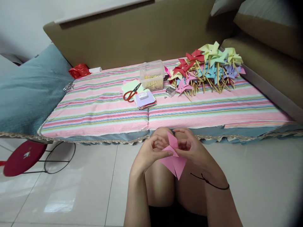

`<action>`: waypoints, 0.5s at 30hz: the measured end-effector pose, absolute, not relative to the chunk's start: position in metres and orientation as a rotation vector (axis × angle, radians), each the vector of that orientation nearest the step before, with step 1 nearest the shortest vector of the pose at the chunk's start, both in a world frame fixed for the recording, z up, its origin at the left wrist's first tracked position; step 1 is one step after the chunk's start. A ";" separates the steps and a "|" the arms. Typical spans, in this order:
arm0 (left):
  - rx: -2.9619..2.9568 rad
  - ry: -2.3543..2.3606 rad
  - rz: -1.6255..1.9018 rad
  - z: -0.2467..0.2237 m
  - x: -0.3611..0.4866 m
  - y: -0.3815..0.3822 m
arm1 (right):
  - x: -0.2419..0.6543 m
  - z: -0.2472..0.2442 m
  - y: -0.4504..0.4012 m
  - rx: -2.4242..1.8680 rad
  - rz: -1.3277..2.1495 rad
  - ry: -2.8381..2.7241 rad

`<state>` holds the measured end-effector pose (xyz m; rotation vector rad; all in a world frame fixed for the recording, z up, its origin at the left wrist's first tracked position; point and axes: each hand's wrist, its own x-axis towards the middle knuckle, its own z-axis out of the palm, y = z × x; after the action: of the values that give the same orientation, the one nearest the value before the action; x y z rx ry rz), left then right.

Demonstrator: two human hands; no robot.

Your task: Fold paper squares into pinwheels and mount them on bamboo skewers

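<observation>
Left hand (151,153) and right hand (193,148) are pinching the folded pink paper (174,159) closed-fingered over the knees, just off the couch cushion (94,107) front edge, fingertips hiding its centre, open floor (260,183) lying either side.

Brightness: even, soft daylight, nothing dim
Light source: seems to come from the left, where the white wall is palest
Glare: a pale sheen on the floor tiles (56,201) at lower left
Shadows: faint and soft, darkest under the sofa edge (151,137)
Blur: red stool (23,157) smeared at the left edge
Distortion: wide-angle bending, the sofa front bows
Corners: dark vignette at right
Focus: pinwheel pile (205,67) fairly sharp
</observation>
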<state>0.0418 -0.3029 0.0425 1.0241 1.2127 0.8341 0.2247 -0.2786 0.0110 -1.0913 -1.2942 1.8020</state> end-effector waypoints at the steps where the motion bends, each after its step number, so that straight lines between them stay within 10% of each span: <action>1: 1.045 1.224 0.830 0.042 0.042 -0.303 | 0.225 0.010 -0.279 -1.093 1.797 -1.298; 15: 0.966 1.315 0.909 0.040 0.042 -0.301 | 0.224 0.009 -0.279 -1.153 1.647 -1.352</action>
<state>0.0418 -0.3012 0.0401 0.9656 1.3155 0.9091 0.2242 -0.2790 0.0092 -1.1528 -1.3516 1.6472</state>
